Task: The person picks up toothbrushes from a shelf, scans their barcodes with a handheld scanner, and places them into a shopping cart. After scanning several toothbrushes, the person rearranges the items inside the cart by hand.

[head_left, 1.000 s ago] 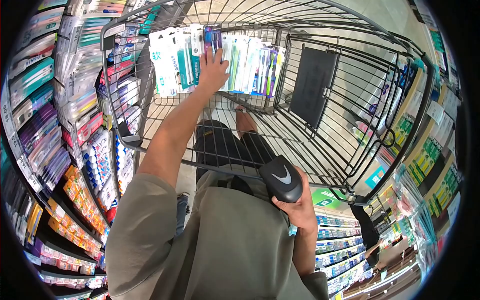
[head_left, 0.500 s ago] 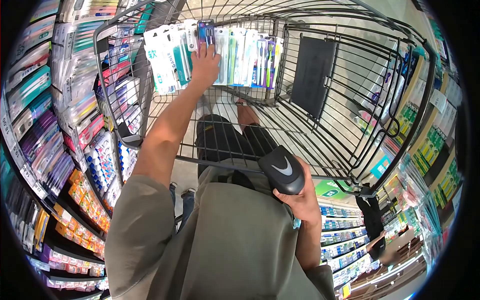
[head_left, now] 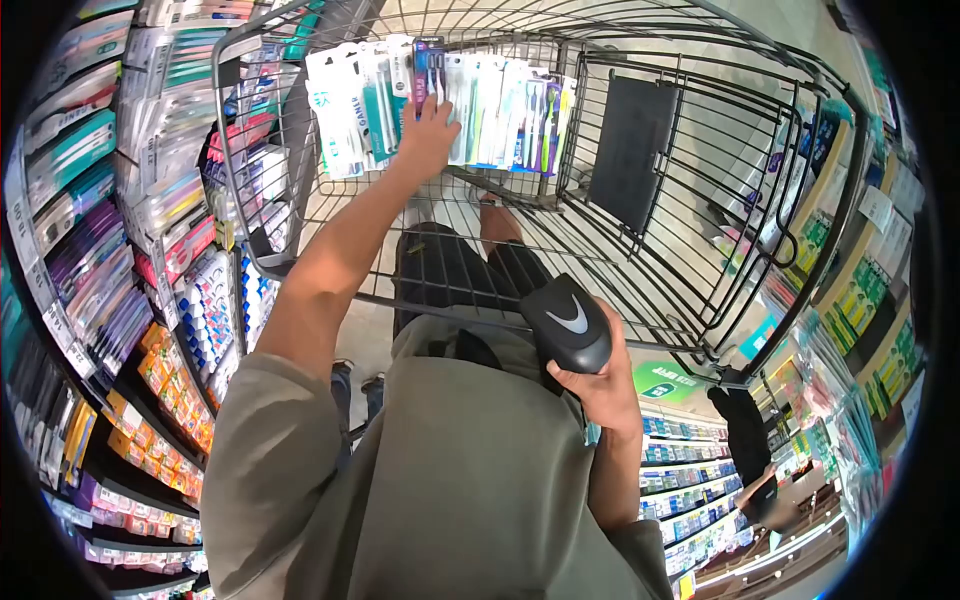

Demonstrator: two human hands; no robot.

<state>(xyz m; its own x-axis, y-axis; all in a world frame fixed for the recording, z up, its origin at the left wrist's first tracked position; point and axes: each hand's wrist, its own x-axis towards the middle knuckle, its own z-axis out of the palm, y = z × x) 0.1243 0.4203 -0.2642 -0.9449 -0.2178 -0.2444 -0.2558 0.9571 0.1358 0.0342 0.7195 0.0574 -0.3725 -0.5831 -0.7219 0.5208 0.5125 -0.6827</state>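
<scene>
My left hand [head_left: 426, 137] reaches into a wire shopping cart [head_left: 700, 250] and grips a dark purple toothbrush pack [head_left: 430, 62]. That pack stands in a row of several toothbrush packs [head_left: 500, 115] leaning against the cart's far wall. Close to my chest, my right hand [head_left: 598, 385] is closed around a black pouch with a white swoosh [head_left: 567, 325]. My olive sleeve and forearm run from the lower left up to the packs.
Store shelves full of toothbrush and toothpaste packs [head_left: 110, 250] line the left side. More stocked shelves [head_left: 860, 300] stand on the right. A black flap [head_left: 628, 150] hangs inside the cart. Another person in dark clothes [head_left: 745, 440] is at the lower right.
My left hand stays on the dark pack, having shifted slightly right and down with the cart. The right hand with the pouch has barely moved.
</scene>
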